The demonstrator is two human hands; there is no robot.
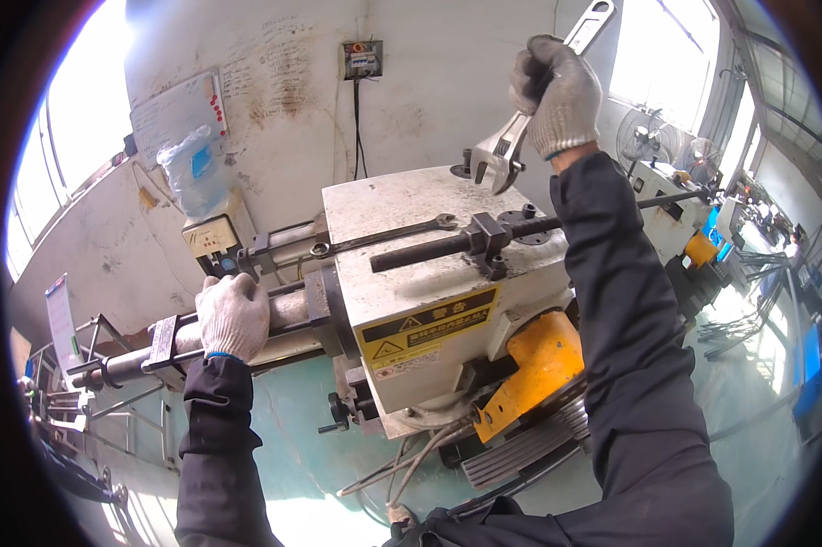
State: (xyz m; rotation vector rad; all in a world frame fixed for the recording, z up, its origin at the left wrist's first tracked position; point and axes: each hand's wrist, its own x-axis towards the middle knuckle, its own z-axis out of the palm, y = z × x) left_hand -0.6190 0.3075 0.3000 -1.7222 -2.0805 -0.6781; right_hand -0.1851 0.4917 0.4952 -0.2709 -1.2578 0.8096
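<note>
My right hand [564, 102], in a pale knitted work glove, is raised over the machine and closed around an adjustable wrench [497, 160]. The wrench's jaws point down to the left, and its handle sticks out above the fist. My left hand [233, 317], gloved too, lies over the machine's thick metal shaft [288, 310] with its fingers curled down on the far side; their tips are hidden. Between the hands, a long combination spanner [384, 237] lies on top of the white machine housing [411, 196]. Beside it a dark threaded rod [420, 252] passes through a square clamp block [489, 237].
An orange guard [543, 369] juts from the housing's near side above the green floor [302, 428]. Cables [416, 460] hang below it. A control box [215, 244] with a plastic bag [192, 173] on top stands behind my left hand. More machinery and fans [646, 137] are at right.
</note>
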